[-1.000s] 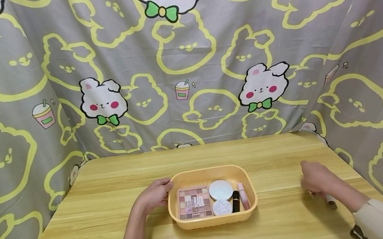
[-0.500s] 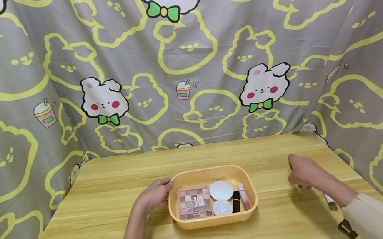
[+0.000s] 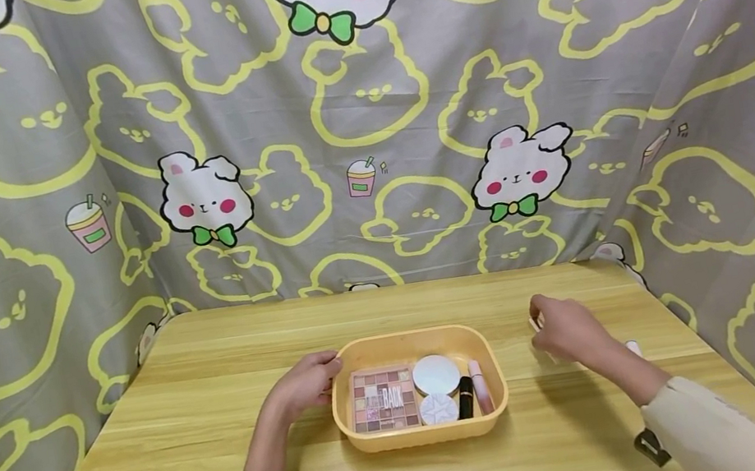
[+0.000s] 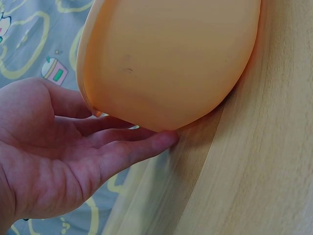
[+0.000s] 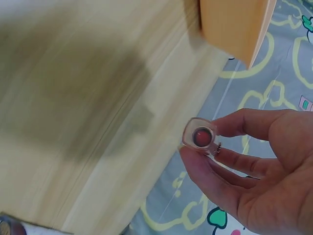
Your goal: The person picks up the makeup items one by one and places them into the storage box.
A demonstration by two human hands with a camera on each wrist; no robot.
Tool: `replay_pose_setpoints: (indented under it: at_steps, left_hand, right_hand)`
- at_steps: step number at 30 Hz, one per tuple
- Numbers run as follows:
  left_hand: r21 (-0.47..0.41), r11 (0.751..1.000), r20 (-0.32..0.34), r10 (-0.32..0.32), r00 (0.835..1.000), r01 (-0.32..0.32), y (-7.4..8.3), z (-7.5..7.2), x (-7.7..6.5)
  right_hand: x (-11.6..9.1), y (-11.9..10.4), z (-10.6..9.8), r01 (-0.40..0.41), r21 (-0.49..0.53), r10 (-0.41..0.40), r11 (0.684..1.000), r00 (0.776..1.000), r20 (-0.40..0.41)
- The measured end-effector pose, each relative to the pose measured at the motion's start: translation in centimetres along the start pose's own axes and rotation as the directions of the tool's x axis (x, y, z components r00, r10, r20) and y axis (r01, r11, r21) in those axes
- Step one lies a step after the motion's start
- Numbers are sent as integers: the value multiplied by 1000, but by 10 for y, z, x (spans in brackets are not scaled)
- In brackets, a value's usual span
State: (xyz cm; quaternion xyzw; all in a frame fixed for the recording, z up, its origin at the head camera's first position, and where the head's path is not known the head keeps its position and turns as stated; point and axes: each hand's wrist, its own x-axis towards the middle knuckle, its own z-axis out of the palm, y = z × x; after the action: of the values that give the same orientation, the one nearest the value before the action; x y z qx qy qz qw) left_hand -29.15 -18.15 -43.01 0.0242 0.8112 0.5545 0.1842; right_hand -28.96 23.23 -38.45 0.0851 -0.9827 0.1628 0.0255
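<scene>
A yellow-orange plastic basket [image 3: 426, 433] stands mid-table. My left hand [image 3: 303, 384] grips its left end, thumb at the rim and fingers against the outer wall [image 4: 171, 63]. Inside lie a checkered eyeshadow palette [image 3: 382, 400], a round white compact [image 3: 436, 376], a smaller star-patterned compact [image 3: 439, 408], a black lipstick tube [image 3: 465, 397] and a pink lip gloss [image 3: 479, 387]. Right of the basket, my right hand [image 3: 570, 328] pinches a lip gloss tube [image 5: 202, 137] above the table. The right wrist view shows it end-on, clear-walled with a reddish core.
A white tube [image 3: 634, 347] lies on the wooden table [image 3: 216, 346], mostly hidden by my right forearm. Its brown end [image 5: 6, 228] shows at the corner of the right wrist view. A grey bunny-print curtain [image 3: 401, 106] surrounds the table's back and sides.
My right hand has moved left from the table's right side toward the basket, carrying the lip gloss tube. My left hand and the basket stay in place.
</scene>
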Motion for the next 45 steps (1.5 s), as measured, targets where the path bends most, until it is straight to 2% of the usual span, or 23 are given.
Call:
replay_pose_setpoints:
  at_steps: [14,21,26,45]
  left_hand:
    - [3,1000,17,8,1000,-8,2,-1,-2]
    - [-1,1000,20,5,1000,-5,0,-2,-1]
    - [-12,1000,16,-4,1000,5,0,-1,0]
    - [-18,1000,27,6,1000,-5,2,0,-1]
  right_hand:
    - [10,-32,4,37,50,-32,998,994,-101]
    - [12,-48,5,46,86,-36,995,993,-111]
    - [13,-61,7,81,98,-68,992,990,-126]
    - [8,-115,26,97,201,-92,975,995,-35]
